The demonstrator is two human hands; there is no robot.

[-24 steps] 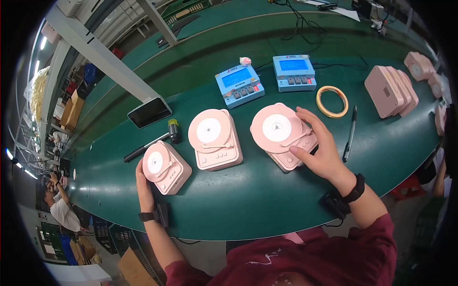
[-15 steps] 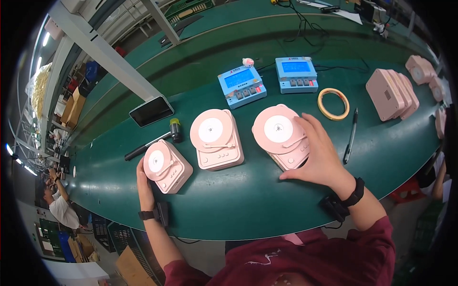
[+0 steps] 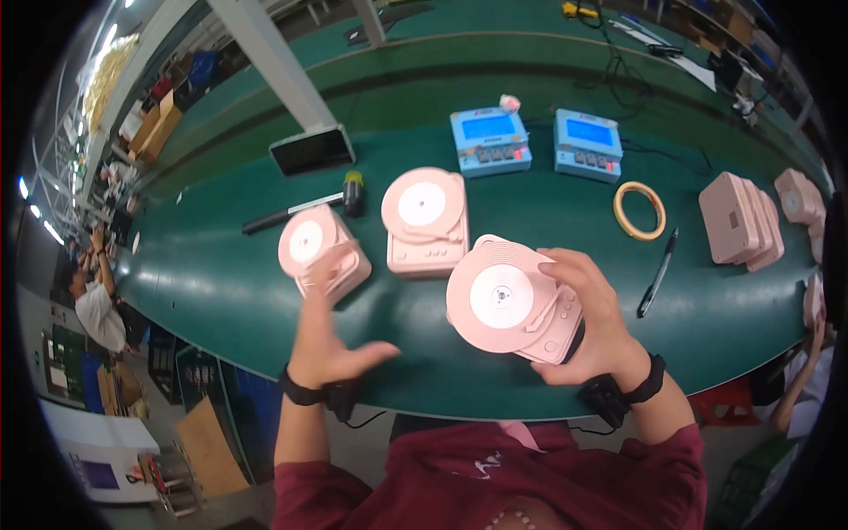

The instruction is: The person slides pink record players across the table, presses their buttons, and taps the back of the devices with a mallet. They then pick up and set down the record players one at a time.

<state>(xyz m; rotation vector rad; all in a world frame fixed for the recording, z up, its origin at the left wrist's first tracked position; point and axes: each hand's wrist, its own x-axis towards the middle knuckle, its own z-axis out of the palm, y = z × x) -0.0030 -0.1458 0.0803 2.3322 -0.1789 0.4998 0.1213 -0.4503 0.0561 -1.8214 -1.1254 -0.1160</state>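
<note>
Held pink record player (image 3: 496, 305): in the right hand's grasp, well to the right of the left hand; its round disc with a white centre faces up, and I cannot tell whether its base touches the table.
Right hand (image 3: 594, 329): partly closed around the player's right side, fingers at the far edge, thumb at the near edge.
Left hand (image 3: 334, 340): wide open, thumb stretched toward the right hand, nothing in its grasp; its blurred fingers overlap the left pink player (image 3: 305, 237), and contact cannot be told.
Middle pink player (image 3: 428, 252): on the green table (image 3: 415, 344), beyond and between both hands.
Mallet (image 3: 353, 193): beyond the left hand, its black handle pointing left.
Dark-screened device (image 3: 312, 152): farther beyond the left hand, leaning at a post.
Blue boxes with screens (image 3: 491, 157) (image 3: 587, 161): beyond the right hand, side by side.
Tape roll (image 3: 620, 216): beyond the right hand, slightly right.
Pen (image 3: 657, 276): just right of the right hand.
Pink housings (image 3: 735, 221): farther right, standing in a row.
</note>
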